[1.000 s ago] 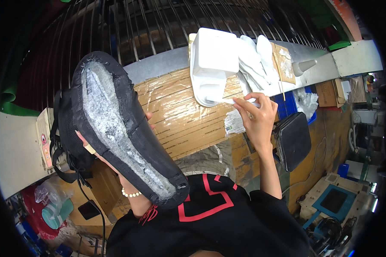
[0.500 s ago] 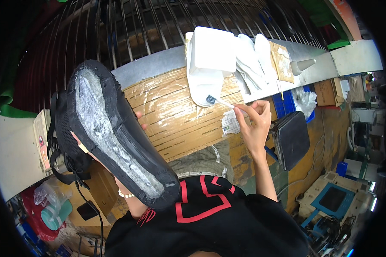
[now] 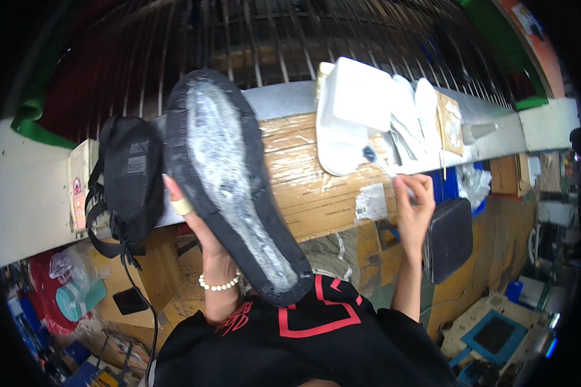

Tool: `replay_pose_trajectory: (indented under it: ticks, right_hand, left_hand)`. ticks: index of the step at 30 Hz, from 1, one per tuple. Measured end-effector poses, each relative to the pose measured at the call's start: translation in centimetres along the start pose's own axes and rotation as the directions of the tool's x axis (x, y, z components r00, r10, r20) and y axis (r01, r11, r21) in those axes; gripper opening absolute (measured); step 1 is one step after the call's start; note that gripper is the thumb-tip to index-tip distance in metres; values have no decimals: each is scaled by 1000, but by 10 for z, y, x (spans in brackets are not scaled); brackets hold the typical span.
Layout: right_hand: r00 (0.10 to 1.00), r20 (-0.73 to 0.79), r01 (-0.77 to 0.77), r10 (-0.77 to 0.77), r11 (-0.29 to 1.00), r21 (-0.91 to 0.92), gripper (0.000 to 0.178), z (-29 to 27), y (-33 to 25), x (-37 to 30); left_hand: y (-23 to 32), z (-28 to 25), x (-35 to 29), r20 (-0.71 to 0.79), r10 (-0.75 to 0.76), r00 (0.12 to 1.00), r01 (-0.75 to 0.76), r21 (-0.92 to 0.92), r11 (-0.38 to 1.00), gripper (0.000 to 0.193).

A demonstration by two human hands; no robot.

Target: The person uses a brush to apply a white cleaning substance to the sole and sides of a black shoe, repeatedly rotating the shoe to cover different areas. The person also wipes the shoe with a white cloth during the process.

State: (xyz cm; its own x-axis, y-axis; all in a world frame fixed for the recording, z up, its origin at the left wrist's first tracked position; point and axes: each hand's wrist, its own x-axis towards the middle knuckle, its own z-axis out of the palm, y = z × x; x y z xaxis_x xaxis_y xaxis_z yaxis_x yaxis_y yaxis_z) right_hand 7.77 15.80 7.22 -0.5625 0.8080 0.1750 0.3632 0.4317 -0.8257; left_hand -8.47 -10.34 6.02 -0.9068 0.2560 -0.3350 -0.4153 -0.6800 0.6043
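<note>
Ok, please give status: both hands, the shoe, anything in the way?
Left hand holding black shoe, underside facing camera. Right hand pinching white-handled brush, dark tip near white container. Possible obstacle: black bag, left of shoe.

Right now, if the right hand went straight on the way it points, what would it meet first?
Probably the white container: the brush in the right hand points at it, though depth is hard to judge here.

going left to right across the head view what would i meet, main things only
Black bag, black shoe part with a whitish middle, white plastic container, right hand, grey cone.
</note>
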Motion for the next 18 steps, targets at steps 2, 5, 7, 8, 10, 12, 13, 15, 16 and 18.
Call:
replay_pose_trajectory:
  ticks: [2,5,7,8,10,12,13,15,16,18]
  right_hand:
    - [998,50,37,-48,980,195,14,-4,-24,12]
    - [926,137,324,-353,926,195,17,-12,-76,14]
    - [760,194,622,-620,781,54,24,-5,-108,16]
    - [654,274,746,-705,661,-79,30,2,-121,21]
    - [648,123,761,-752,647,-51,34,26,-135,42]
    - [641,52,767,-766,639,-51,37,35,-142,45]
    - [626,35,780,-779,624,-55,38,38,-144,43]
    - [590,76,805,-804,593,25,40,38,-146,31]
    - [489,153,854,-859,507,114,43,37,-147,25]
    - [452,329,807,-829,537,246,32,31,-150,18]
  left_hand:
    - [1,0,-1,70,9,997,-16,97,995,91]
    - [5,-3,-8,182,-1,983,-38,210,977,93]
    - [8,-4,-12,298,-24,954,-46,225,973,96]
    - [8,-4,-13,343,-35,939,-44,220,975,99]
    - [9,-5,-14,376,-64,924,-3,175,985,105]
    - [10,-5,-11,374,-90,923,56,101,993,111]
    - [12,-6,-10,370,-100,924,80,68,994,114]
    - [15,-8,-7,345,-113,932,123,-5,992,120]
    - [17,-10,-7,338,-119,934,143,-47,989,123]
    - [20,-13,-6,438,-80,896,198,-231,953,123]
